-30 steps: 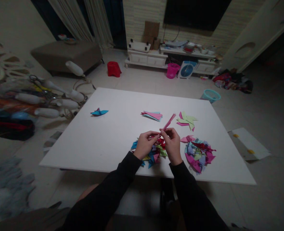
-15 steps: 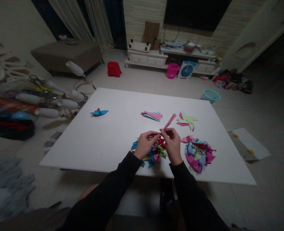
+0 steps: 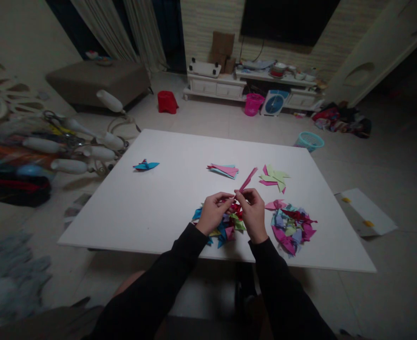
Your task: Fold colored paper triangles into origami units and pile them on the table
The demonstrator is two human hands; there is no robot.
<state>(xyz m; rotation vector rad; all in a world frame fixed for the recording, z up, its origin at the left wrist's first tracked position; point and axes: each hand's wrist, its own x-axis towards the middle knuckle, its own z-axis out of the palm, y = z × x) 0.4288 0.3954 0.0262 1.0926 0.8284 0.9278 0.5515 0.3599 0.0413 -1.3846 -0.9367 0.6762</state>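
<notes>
Both hands pinch a narrow folded pink paper (image 3: 248, 180) above the white table (image 3: 134, 208). My left hand (image 3: 214, 211) is closed at its lower end, and my right hand (image 3: 253, 212) grips it a little higher; its upper end points away to the right. Beneath the hands lies a heap of colourful folded paper pieces (image 3: 223, 232), partly hidden by them. A second heap of folded paper pieces (image 3: 293, 229) sits right of my right hand. Beyond the hands are a stack of slim folded papers (image 3: 224, 170) and some green and pink folded papers (image 3: 274, 177).
A blue folded paper bird (image 3: 146, 165) rests at the table's far left. Past the right edge stand a teal basket (image 3: 309, 140) and a white board (image 3: 366, 212) on the floor. Lamp arms with white shades (image 3: 100, 152) crowd the left side. A red stool (image 3: 167, 102) stands beyond.
The upper end of the pink paper turns slightly and looks narrower now. Both hands keep nearly the same place and grip. Everything on the table stays put.
</notes>
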